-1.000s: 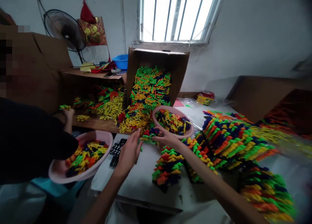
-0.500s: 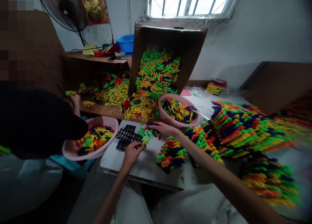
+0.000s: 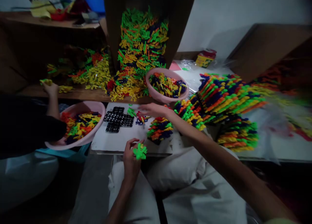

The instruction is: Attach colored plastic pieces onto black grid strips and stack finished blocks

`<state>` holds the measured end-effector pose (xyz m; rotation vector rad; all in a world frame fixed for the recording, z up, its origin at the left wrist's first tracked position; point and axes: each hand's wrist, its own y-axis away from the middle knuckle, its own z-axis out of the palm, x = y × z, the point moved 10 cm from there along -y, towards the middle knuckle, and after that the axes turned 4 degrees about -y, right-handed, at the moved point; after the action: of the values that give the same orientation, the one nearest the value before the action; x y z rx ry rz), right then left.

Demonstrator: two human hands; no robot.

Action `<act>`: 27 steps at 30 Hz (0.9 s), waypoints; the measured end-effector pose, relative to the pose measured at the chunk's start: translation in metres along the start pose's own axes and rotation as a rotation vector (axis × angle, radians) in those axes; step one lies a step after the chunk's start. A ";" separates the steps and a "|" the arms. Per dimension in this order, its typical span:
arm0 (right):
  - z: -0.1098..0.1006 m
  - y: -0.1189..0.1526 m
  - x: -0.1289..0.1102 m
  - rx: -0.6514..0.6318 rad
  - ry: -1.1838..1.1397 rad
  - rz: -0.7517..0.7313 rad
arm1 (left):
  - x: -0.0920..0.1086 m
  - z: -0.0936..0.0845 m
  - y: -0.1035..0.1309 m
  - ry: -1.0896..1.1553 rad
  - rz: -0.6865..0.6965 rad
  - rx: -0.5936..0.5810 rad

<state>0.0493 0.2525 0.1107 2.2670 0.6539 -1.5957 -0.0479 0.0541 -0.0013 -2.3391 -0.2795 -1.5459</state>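
My left hand (image 3: 131, 159) is closed around a small bunch of green plastic figures (image 3: 140, 151), held above my lap at the table's front edge. Fingers stretched out, my right hand (image 3: 153, 109) hovers by a small loose heap of blue, red and white-looking pieces (image 3: 140, 118); nothing shows in it. To the left of that heap lies a black cross-shaped tray (image 3: 118, 119) with rows of holes. A few green figures (image 3: 132, 112) rest between tray and heap. Right of the heap stands a block of coloured figures in rows (image 3: 159, 129).
A pink basin (image 3: 149, 87) of mixed figures stands behind my right hand, in front of a tipped cardboard box (image 3: 181, 26) spilling more. Larger stacked rows (image 3: 226, 94) fill the right. At left, a co-worker's hand (image 3: 52, 89) holds yellow-green pieces above another pink basin (image 3: 103, 115).
My left hand has drawn back from beside the tray towards my lap, carrying green figures. My right hand's fingers have straightened near the heap. The view has tilted down.
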 end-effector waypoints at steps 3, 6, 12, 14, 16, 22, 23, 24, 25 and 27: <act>-0.019 0.062 -0.018 0.105 -0.002 -0.093 | 0.003 0.019 0.016 -0.063 0.015 -0.076; -0.044 0.147 -0.010 0.483 -0.060 -0.122 | 0.004 0.043 0.021 -0.051 0.009 -0.104; -0.010 0.242 0.059 0.678 -0.043 0.022 | 0.013 0.079 0.015 -0.168 0.100 -0.065; 0.002 0.245 0.067 0.667 -0.015 0.005 | 0.012 0.086 0.013 -0.281 0.136 -0.043; 0.007 0.243 0.068 0.661 0.025 -0.027 | 0.011 0.091 0.012 -0.395 0.175 -0.032; 0.010 0.229 0.062 0.601 0.170 -0.103 | 0.009 0.091 0.011 -0.565 0.196 0.024; 0.010 0.227 0.061 0.599 0.190 -0.116 | 0.010 0.093 0.011 -0.591 0.196 0.009; 0.010 0.225 0.061 0.603 0.204 -0.129 | 0.010 0.094 0.011 -0.618 0.192 -0.010; 0.010 0.224 0.060 0.616 0.213 -0.142 | 0.010 0.096 0.011 -0.641 0.185 -0.029; 0.009 0.223 0.060 0.671 0.237 -0.160 | 0.009 0.097 0.011 -0.667 0.167 -0.049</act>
<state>0.1747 0.0696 0.0467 2.9832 0.3903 -1.8411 0.0418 0.0797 -0.0301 -2.7665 -0.1873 -0.6660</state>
